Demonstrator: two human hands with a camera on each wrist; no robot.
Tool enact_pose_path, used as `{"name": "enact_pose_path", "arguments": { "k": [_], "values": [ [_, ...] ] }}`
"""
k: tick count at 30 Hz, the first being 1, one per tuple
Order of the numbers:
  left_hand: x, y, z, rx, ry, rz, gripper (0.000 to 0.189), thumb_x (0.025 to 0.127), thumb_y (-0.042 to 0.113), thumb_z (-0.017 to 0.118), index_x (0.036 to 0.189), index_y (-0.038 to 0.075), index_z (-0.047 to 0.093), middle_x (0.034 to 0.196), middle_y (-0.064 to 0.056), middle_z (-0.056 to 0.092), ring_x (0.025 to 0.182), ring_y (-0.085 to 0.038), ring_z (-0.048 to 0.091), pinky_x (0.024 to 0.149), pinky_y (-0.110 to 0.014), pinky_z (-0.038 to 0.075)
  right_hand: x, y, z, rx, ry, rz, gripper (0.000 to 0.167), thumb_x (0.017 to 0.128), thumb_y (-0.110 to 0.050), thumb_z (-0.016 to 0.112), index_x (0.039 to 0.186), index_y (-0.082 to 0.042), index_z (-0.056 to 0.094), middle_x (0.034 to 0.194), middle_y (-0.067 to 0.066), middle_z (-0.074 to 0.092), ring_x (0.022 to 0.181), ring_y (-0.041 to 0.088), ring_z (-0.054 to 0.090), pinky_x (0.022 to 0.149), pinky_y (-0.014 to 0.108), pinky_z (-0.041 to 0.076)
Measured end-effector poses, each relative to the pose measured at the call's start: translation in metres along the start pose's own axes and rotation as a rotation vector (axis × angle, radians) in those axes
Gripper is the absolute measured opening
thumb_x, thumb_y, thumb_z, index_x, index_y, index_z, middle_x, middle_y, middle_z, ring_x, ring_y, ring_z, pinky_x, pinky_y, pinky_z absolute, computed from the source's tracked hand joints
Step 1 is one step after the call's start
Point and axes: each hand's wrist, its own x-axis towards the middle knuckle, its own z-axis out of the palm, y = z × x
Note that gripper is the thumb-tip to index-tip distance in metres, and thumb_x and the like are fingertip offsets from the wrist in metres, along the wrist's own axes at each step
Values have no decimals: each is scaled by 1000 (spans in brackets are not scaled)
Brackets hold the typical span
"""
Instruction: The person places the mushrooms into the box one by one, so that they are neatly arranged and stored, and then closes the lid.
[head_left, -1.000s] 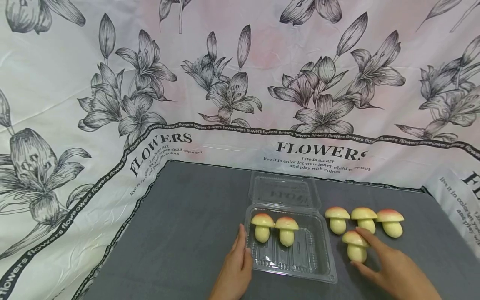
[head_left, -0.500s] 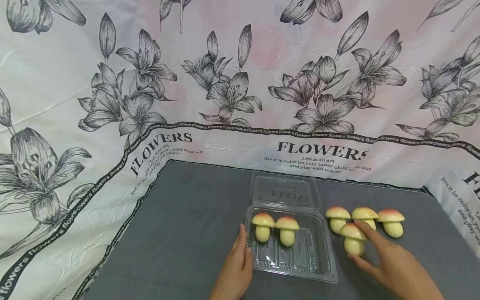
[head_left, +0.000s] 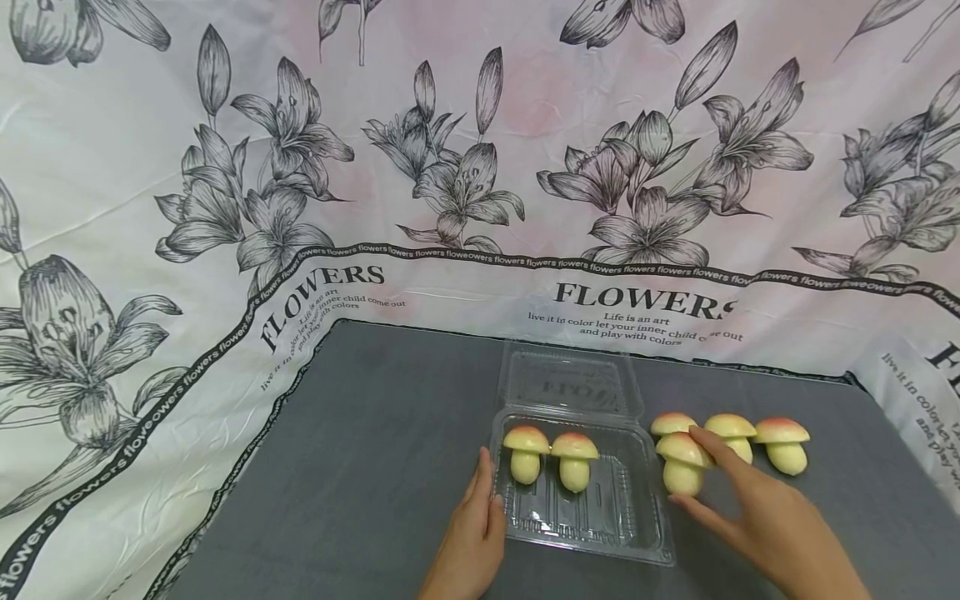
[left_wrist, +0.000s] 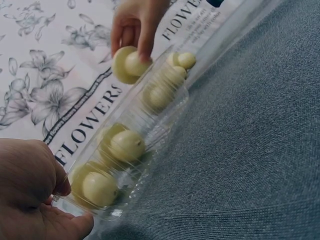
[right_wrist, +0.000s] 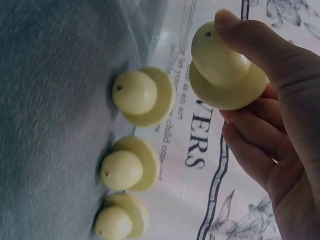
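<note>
My right hand [head_left: 772, 517] pinches a toy mushroom [head_left: 682, 471] with a yellow-red cap and pale stem, thumb at the stem end and fingers at the cap. It is held off the table, just right of the clear plastic box [head_left: 663, 546]. Two more mushrooms, a left one [head_left: 526, 458] and a right one [head_left: 575, 467], lie side by side in the box, whose lid [head_left: 570, 379] is folded back. At the box's left edge, my left hand [head_left: 468, 537] holds the rim between thumb and fingers, seen closely in the left wrist view.
Three mushrooms rest in a row right of the box: one [head_left: 670, 423] partly hidden behind the held one, a middle one [head_left: 731, 433] and a right one [head_left: 782, 446]. A flower-printed cloth [head_left: 465, 292] rises behind the grey table surface [head_left: 360, 467].
My right hand has lifted the mushroom and carried it left and away from me, towards the box. The left hand and the box have stayed put.
</note>
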Motion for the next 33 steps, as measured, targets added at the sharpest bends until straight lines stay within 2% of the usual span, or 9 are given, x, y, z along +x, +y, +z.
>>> {"name": "enact_pose_path", "arguments": {
  "k": [6,11,16,22,24,26,29,33],
  "values": [
    [-1,0,-1,0,8,20,65,111,7,45,168,0,16,173,-19,22,156,-33,30,124,-56,24,7,-10,8,-33,72,-41,94,75,-45,96,157,-28,50,50,-17,30,45,-1,27,45,27,28],
    [-1,-1,0,13,15,36,64,111,7,46,168,0,16,172,-20,23,155,-34,30,124,-55,24,11,-16,15,-30,124,-72,88,73,-42,97,150,-30,56,51,-18,28,42,-1,24,43,26,26],
    [-1,-1,0,2,4,24,65,111,7,45,169,2,15,173,-19,22,156,-32,29,125,-54,23,15,-22,21,-11,131,-75,84,74,-45,96,146,-25,60,53,-16,43,44,1,30,43,31,31],
    [-2,1,-1,-14,6,55,64,112,7,46,167,-3,16,172,-22,22,155,-35,30,123,-57,23,19,-31,27,-5,145,-83,81,73,-49,95,143,-24,62,58,-12,55,44,-1,29,43,30,33],
    [-2,2,-1,-21,4,56,64,112,7,46,167,-3,15,172,-22,22,155,-36,29,123,-57,22,20,-32,29,-14,157,-93,83,72,-49,96,143,-23,63,61,-8,61,44,-2,29,42,30,34],
    [-2,2,-1,-25,0,52,64,112,8,46,167,-2,15,172,-22,22,156,-35,28,123,-57,22,22,-34,31,-21,160,-91,83,71,-49,96,141,-20,63,71,-1,71,44,0,33,42,33,36],
    [-1,1,-1,-22,-3,43,64,112,8,45,167,-2,14,172,-21,21,156,-35,28,124,-57,22,24,-38,34,-22,127,-66,82,73,-50,95,141,-18,63,82,5,76,45,4,39,42,37,39],
    [0,0,-1,-19,-7,25,65,112,8,45,168,-1,14,173,-20,20,156,-33,27,124,-55,22,25,-44,37,-28,58,-24,81,77,-53,91,143,-17,60,79,6,75,46,9,43,43,41,42]
  ]
}}
